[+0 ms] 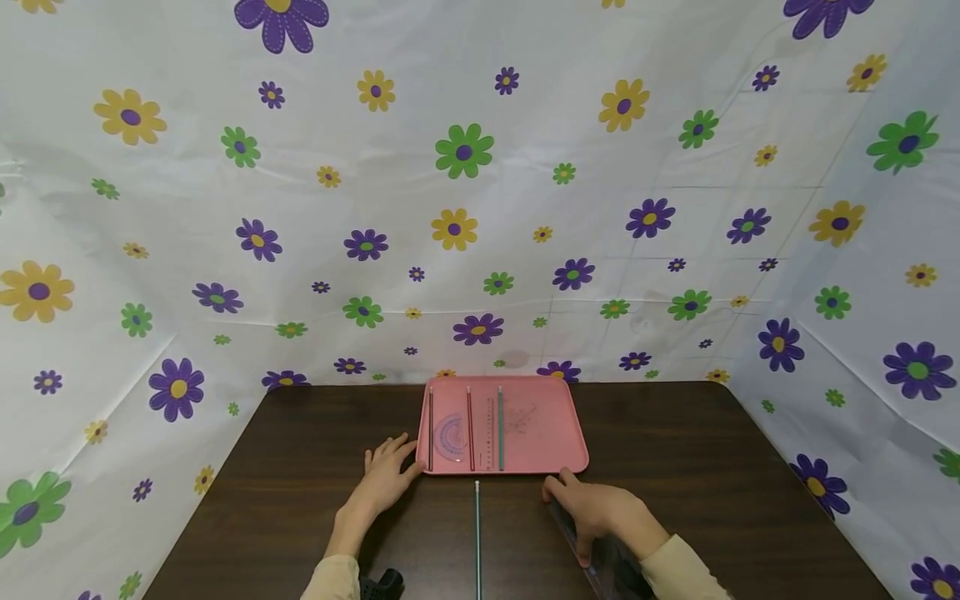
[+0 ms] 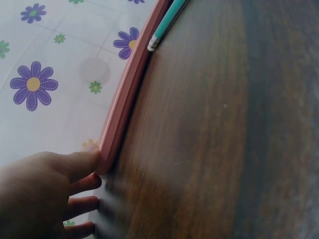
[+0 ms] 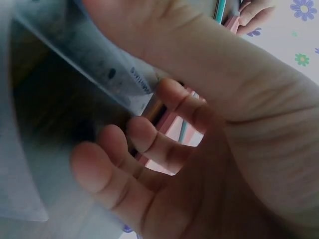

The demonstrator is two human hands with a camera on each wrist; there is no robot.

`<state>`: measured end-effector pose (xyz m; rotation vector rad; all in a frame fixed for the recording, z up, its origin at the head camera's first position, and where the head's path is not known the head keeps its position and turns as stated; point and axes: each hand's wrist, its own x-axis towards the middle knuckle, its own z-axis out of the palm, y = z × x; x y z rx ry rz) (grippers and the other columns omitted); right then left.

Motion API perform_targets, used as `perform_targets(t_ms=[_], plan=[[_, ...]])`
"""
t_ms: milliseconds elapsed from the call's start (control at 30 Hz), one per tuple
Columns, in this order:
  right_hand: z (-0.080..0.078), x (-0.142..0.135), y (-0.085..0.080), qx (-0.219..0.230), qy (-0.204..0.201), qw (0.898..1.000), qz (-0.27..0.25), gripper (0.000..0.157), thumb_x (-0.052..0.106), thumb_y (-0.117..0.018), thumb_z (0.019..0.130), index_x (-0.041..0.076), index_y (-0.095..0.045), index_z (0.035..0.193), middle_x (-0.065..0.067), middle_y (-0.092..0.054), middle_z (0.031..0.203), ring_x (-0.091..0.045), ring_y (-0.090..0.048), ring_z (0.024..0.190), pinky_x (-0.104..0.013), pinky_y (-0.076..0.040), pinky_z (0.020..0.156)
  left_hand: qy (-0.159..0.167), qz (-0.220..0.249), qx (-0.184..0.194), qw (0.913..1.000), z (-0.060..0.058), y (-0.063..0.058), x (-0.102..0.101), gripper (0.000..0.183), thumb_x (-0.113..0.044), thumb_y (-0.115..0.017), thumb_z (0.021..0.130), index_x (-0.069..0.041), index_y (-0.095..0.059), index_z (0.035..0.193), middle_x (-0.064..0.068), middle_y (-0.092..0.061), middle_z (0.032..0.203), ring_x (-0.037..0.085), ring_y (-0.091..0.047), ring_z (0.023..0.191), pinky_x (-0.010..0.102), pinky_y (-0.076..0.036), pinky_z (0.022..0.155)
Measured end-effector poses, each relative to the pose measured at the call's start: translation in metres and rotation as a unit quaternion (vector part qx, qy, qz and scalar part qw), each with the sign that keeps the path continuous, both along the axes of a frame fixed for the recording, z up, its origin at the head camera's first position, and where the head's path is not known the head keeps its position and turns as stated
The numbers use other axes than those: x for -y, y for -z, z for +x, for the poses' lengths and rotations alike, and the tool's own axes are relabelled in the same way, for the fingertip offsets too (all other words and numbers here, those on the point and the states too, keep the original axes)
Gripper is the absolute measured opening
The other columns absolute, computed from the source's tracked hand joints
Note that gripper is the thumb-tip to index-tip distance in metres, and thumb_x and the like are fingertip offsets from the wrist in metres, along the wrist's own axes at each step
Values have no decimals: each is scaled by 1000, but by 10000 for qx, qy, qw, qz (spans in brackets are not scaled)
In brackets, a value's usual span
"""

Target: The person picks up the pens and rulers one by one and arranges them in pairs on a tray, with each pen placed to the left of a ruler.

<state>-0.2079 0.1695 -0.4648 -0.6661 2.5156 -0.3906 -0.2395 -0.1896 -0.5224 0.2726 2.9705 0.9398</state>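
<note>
A pink tray (image 1: 551, 442) lies at the back of the table, holding a dark pencil (image 1: 431, 429), a clear protractor (image 1: 450, 437), a red pencil (image 1: 471, 429), a clear ruler (image 1: 490, 433) and a green pencil (image 1: 501, 429). My left hand (image 1: 386, 479) rests at the tray's front left corner, thumb touching the rim and fingers fairly straight. In front of the tray lies a teal pencil (image 1: 477, 533). Right of it, my right hand (image 1: 603, 512) holds the edge of a clear plastic case (image 3: 107, 67) between thumb and fingers; the case's contents are blurred.
The dark brown table (image 1: 300, 450) meets a white flowered sheet (image 1: 465, 208) behind and at both sides. A black object (image 1: 384, 585) is partly in view at the near edge, by the left sleeve. Faint dark marks show on the tray's right half.
</note>
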Motion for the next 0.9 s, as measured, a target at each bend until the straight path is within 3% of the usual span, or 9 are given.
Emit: perform_targets(t_ms=[167,367,533,733,900], plan=[[-7,7,-2,141,129,9990,412,78,8,-98,54,22,-43,107,2,-41,103,-13,-51,69,-30,-47,58,-12,-29,54,10000,-1,1,0,51,-36,-60,99,-5,-57,139,25,-43,151,52,-29,143,77,-10,111],[-8,9,-3,303,294,9983,393,73,6,-97,55,20,-43,103,1,-41,101,-15,-52,56,-29,-45,48,-14,-23,71,10000,0,0,0,50,-35,-60,98,-4,-57,138,24,-43,151,51,-29,143,77,-10,111],[-8,9,-2,343,350,9981,384,66,8,-96,59,19,-44,98,1,-39,102,-16,-53,55,-29,-45,48,-28,24,44,10000,0,0,0,50,-35,-60,99,-4,-57,138,24,-43,151,51,-29,144,77,-10,111],[-8,3,2,390,332,9986,-135,66,8,-95,60,16,-42,98,-1,-38,99,-15,-50,60,-27,-42,49,-42,37,33,10000,0,1,1,51,-34,-60,99,-3,-56,139,25,-43,151,51,-29,143,77,-10,111],[-4,-6,3,95,158,9979,-626,70,15,-96,60,13,-48,112,-2,-39,104,-14,-49,79,-26,-43,62,-31,58,25,10000,0,3,1,50,-34,-60,98,-3,-57,138,25,-43,151,51,-29,144,77,-9,111]])
